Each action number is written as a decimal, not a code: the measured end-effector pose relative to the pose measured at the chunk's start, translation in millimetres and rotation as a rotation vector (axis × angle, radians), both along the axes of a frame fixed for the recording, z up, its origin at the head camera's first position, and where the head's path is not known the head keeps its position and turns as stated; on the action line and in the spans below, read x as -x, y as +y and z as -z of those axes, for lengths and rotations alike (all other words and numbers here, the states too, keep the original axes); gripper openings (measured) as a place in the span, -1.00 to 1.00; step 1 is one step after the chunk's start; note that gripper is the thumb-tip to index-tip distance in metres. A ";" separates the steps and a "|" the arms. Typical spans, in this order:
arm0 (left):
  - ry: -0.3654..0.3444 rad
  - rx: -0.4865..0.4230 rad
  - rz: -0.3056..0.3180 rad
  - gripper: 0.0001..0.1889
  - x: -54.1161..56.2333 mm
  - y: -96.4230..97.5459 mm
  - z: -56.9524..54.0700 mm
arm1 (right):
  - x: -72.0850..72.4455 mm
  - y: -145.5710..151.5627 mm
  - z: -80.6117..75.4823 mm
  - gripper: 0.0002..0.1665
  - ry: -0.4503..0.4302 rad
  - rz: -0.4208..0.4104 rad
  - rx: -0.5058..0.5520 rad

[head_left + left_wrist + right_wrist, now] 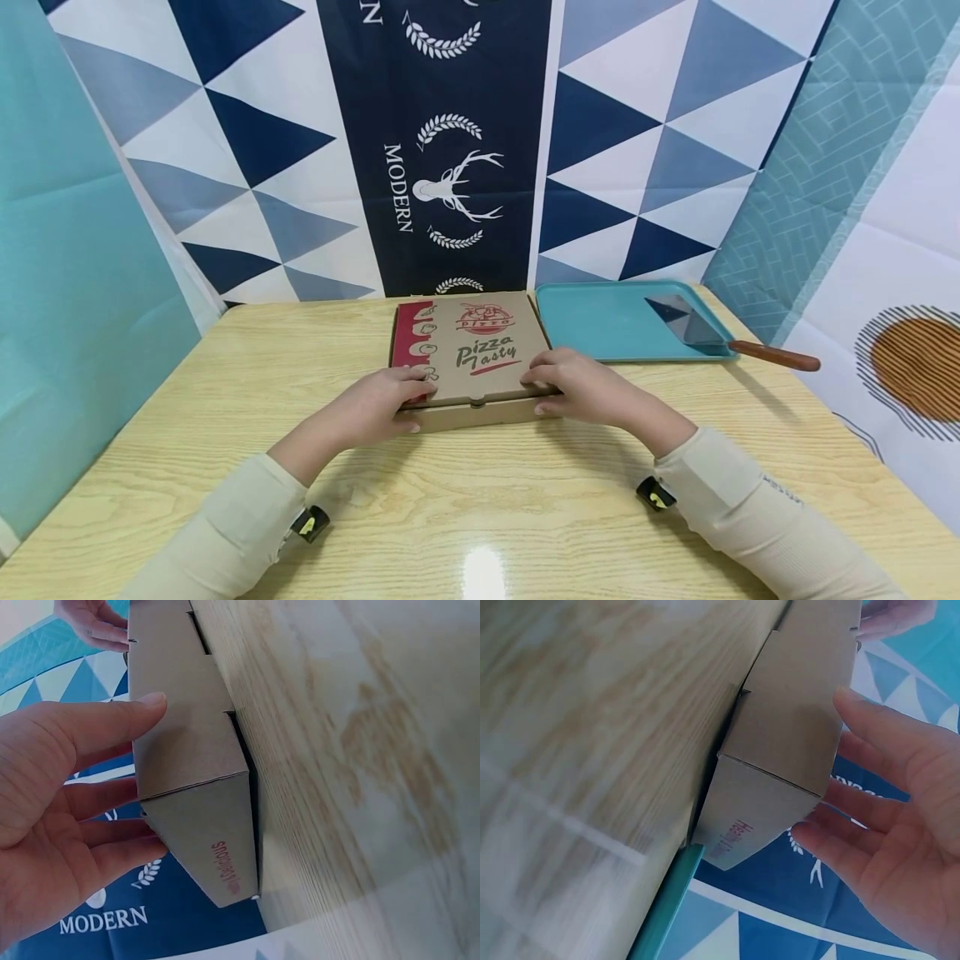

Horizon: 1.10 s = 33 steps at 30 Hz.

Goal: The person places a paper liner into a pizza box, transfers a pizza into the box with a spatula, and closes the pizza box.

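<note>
A closed cardboard pizza box [487,387] lies flat on the wooden table, its lid printed in red and dark lettering. My left hand [375,406] holds its front left corner, fingers on the lid and thumb against the front wall. At the front right corner, my right hand [588,389] grips the box the same way. The left wrist view has the thumb [135,720] on the plain front wall, with the side wall below it. In the right wrist view the thumb [862,709] touches the front wall's upper edge. What is inside the box is hidden.
A teal tray [592,325] stands right beside the box at the back. On its right side lies a flat metal turner [772,354], its wooden handle reaching past the tray's rim. Patterned cloth [465,125] hangs behind the table [480,492].
</note>
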<state>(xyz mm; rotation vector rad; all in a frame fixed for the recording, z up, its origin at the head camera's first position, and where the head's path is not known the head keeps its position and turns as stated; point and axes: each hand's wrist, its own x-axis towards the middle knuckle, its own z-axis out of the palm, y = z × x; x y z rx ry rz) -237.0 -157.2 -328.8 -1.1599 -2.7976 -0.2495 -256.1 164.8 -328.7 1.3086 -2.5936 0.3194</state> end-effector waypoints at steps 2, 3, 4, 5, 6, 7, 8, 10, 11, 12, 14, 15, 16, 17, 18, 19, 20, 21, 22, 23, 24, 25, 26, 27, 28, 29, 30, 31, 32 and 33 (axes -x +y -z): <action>0.003 -0.006 0.008 -0.49 0.6 0.2 1.1 | 0.2 0.1 0.6 -0.62 0.005 -0.006 -0.005; 0.005 -0.008 0.013 -0.50 0.9 0.3 1.7 | 0.5 0.2 0.9 -0.63 0.009 -0.008 -0.009; 0.007 -0.008 0.017 -0.51 1.2 0.2 2.4 | 0.6 0.3 1.3 -0.64 0.010 -0.010 -0.014; 0.009 -0.008 0.019 -0.52 1.4 0.3 2.9 | 0.7 0.3 1.6 -0.64 0.013 -0.012 -0.018; 0.011 -0.008 0.021 -0.52 1.6 0.2 3.4 | 0.9 0.5 1.8 -0.65 0.015 -0.013 -0.022; 0.012 -0.010 0.023 -0.53 1.8 0.2 3.7 | 1.0 0.7 2.1 -0.65 0.017 -0.013 -0.026; 0.014 -0.011 0.024 -0.53 1.8 0.2 4.0 | 1.0 0.8 2.3 -0.65 0.014 -0.013 -0.028; 0.017 -0.015 0.024 -0.54 1.9 0.4 4.4 | 0.9 0.8 2.3 -0.65 0.007 -0.012 -0.026; 0.017 -0.018 0.023 -0.55 1.8 0.6 4.4 | 0.8 0.8 2.2 -0.65 0.004 -0.013 -0.024; 0.016 -0.020 0.023 -0.55 1.7 0.8 4.4 | 0.7 0.7 2.1 -0.65 0.001 -0.014 -0.022; 0.017 -0.020 0.022 -0.56 1.7 1.0 4.3 | 0.4 0.2 2.0 -0.65 0.000 -0.014 -0.020; 0.018 -0.017 0.020 -0.57 1.9 0.9 4.2 | 0.4 -0.2 1.9 -0.65 -0.001 -0.013 -0.017; 0.018 -0.016 0.021 -0.57 2.2 0.9 3.9 | 0.4 -0.4 1.8 -0.65 0.002 -0.013 -0.016; 0.018 -0.014 0.021 -0.57 2.7 0.8 3.7 | 0.5 -0.7 1.8 -0.65 0.008 -0.015 -0.016; 0.019 -0.012 0.020 -0.57 3.2 0.8 3.3 | 0.6 -0.9 1.7 -0.65 0.011 -0.015 -0.015; 0.019 -0.012 0.020 -0.58 3.8 0.8 2.9 | 0.7 -1.2 1.7 -0.65 0.018 -0.017 -0.015; 0.020 -0.011 0.020 -0.58 4.6 0.7 2.5 | 1.0 -1.4 1.6 -0.65 0.022 -0.018 -0.013; 0.019 -0.012 0.020 -0.59 5.4 0.7 2.1 | 1.3 -1.7 1.5 -0.65 0.023 -0.019 -0.011; 0.019 -0.014 0.021 -0.59 6.2 0.5 1.8 | 1.5 -2.1 1.5 -0.65 0.030 -0.021 -0.012; 0.018 -0.015 0.022 -0.60 7.1 0.4 1.7 | 1.6 -2.5 1.4 -0.65 0.031 -0.021 -0.013; 0.019 -0.015 0.023 -0.60 8.0 0.4 1.6 | 1.9 -3.1 1.4 -0.65 0.033 -0.020 -0.015; 0.017 -0.016 0.023 -0.60 9.0 0.3 1.7 | 2.2 -3.6 1.4 -0.65 0.036 -0.019 -0.019; 0.016 -0.015 0.021 -0.60 9.9 0.2 1.9 | 2.3 -4.2 1.3 -0.66 0.030 -0.012 -0.022; 0.013 -0.015 0.018 -0.59 10.8 0.2 2.1 | 2.4 -4.7 1.3 -0.66 0.027 -0.006 -0.027; 0.010 -0.013 0.014 -0.59 11.7 0.2 2.3 | 2.3 -5.2 1.3 -0.66 0.025 0.001 -0.032; 0.006 -0.012 0.008 -0.58 12.4 0.2 2.5 | 2.4 -5.6 1.4 -0.66 0.018 0.010 -0.037; 0.002 -0.010 0.001 -0.57 12.9 0.4 2.7 | 2.2 -5.8 1.4 -0.66 0.015 0.019 -0.042; 0.000 -0.008 -0.004 -0.56 13.3 0.6 2.8 | 1.9 -5.8 1.4 -0.66 0.008 0.028 -0.044; -0.001 -0.006 -0.006 -0.56 13.5 0.9 3.0 | 1.5 -5.7 1.6 -0.65 0.004 0.034 -0.045; 0.001 -0.004 -0.006 -0.56 13.5 1.3 3.3 | 1.0 -5.6 1.9 -0.65 0.004 0.037 -0.046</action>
